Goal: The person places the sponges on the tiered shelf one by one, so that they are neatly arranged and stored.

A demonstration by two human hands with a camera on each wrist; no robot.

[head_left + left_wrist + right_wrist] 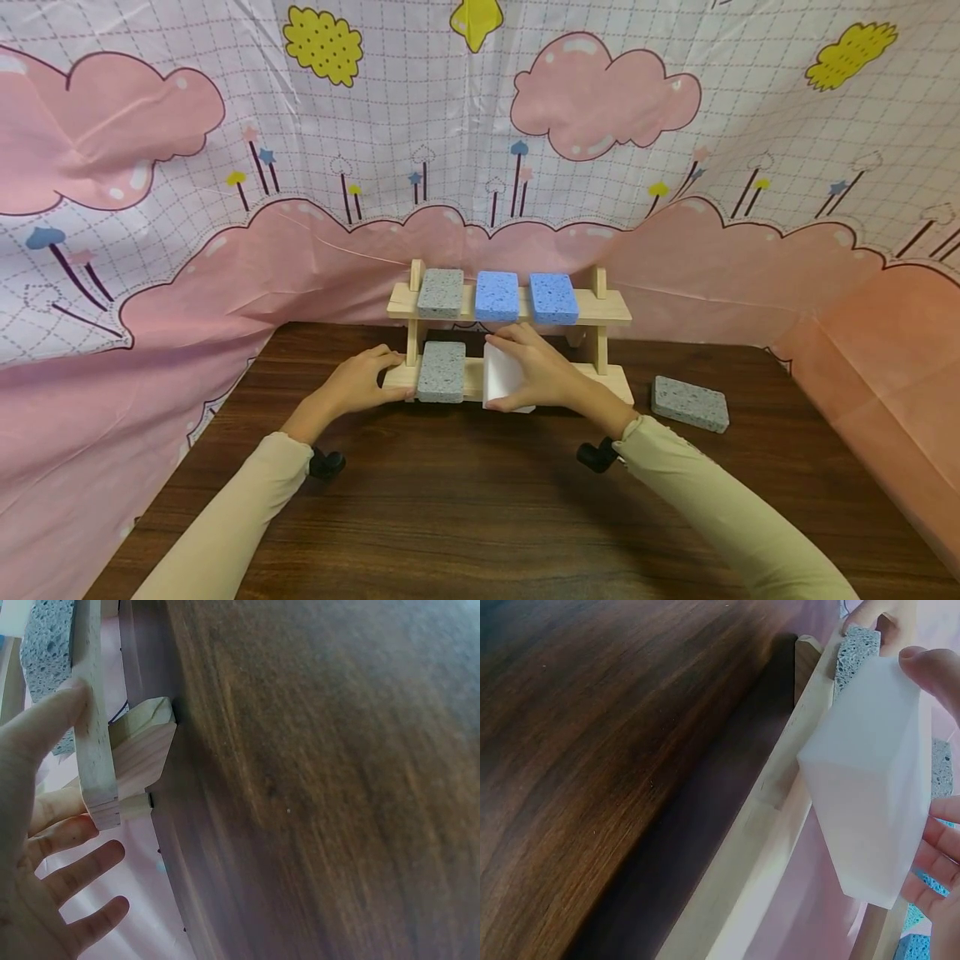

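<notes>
A two-tier wooden shelf (607,310) stands on the table. My left hand (365,382) grips the left end of its lower board (94,742), thumb on the front edge and fingers behind. In my right hand (543,371) is a white sponge block (501,372), held between thumb and fingers over the lower board. The right wrist view shows the white sponge block (870,772) tilted, close above the board. Left of it on the same tier lies a grey sponge (442,372). The upper tier carries another grey sponge (441,293) and two blue sponges (497,296).
One more grey sponge (689,404) lies on the dark wooden table (450,508), to the right of the shelf. A patterned pink and white cloth (345,275) hangs behind the shelf and along both sides of the table.
</notes>
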